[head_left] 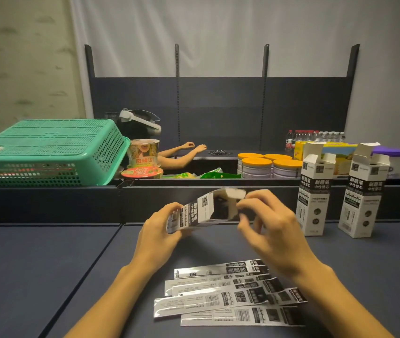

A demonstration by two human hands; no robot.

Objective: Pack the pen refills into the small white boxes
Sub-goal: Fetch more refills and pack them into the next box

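The left hand (158, 230) grips one small white refill box (201, 212) by its lower end, fingers curled round it, holding it tilted above the dark desk (47, 264) with the open end toward 2 o'clock. The right hand (271, 230) meets that open end, thumb and fingertips (245, 203) pinching a blurred top flap; the other fingers hang loosely curled. At 6 o'clock from the held box, a fanned pile of flat pen refill packets (228, 296) lies on the desk, partly under the right forearm. At 3 o'clock, two more refill boxes stand upright with flaps open, the nearer box (313, 198) just beside the farther box (362, 203). At 10 o'clock, an upturned green plastic basket (47, 152) rests on the raised ledge, with instant noodle cups (144, 152) just beside it and orange-lidded tins (267, 164) toward 1 o'clock.
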